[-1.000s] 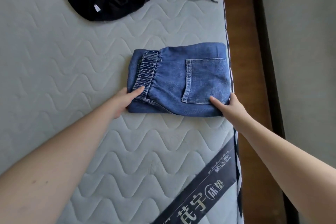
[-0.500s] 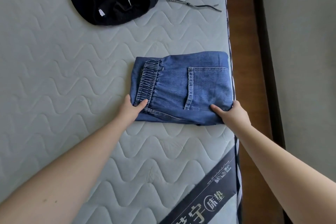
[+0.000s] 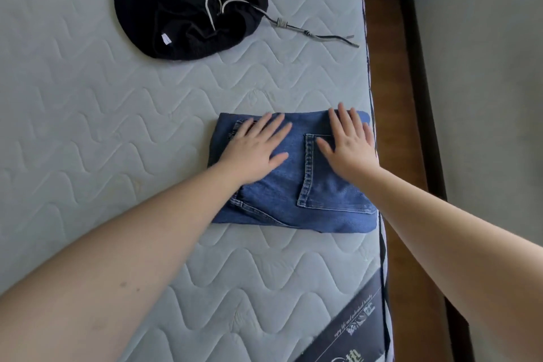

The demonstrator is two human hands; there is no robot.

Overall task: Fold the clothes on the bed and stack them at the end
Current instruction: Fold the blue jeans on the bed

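quilted grey mattress [image 3: 102, 132] fills most of the view, with a wooden floor strip [image 3: 390, 103] along its right edge and a wall [image 3: 484, 97] beyond. a dark label band [image 3: 349, 329] crosses the near right corner. black garment [image 3: 188, 0] lies bunched at the far side, its drawstring [image 3: 311, 31] trailing right, well apart from the jeans [image 3: 293, 194]. folded jeans sit at the mattress's right edge, pocket up. left hand [image 3: 258, 147] and right hand [image 3: 349, 144] lie flat on them, fingers spread, pressing down.
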